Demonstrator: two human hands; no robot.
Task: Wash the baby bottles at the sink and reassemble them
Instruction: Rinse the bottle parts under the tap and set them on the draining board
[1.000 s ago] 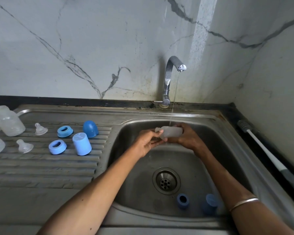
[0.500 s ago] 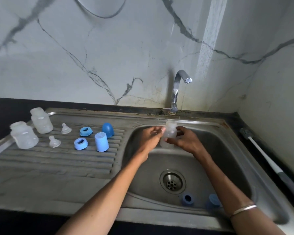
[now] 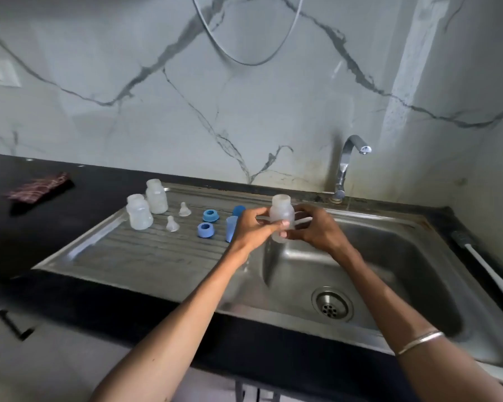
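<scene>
Head view: left hand [image 3: 251, 230] and right hand [image 3: 317, 230] are gripping a frosted, translucent bottle [image 3: 282, 219] upright, fingers curling round its rounded body, above the stainless sink's [image 3: 413, 256] left rim. Two matching bottles [image 3: 147, 208] are standing on the ribbed drainboard [image 3: 145, 256] (beside clear teats, blue plastic rings).

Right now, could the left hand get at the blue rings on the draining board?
Probably yes, once freed. The left hand helps hold the bottle beside the blue rings; nothing lies between them.
</scene>
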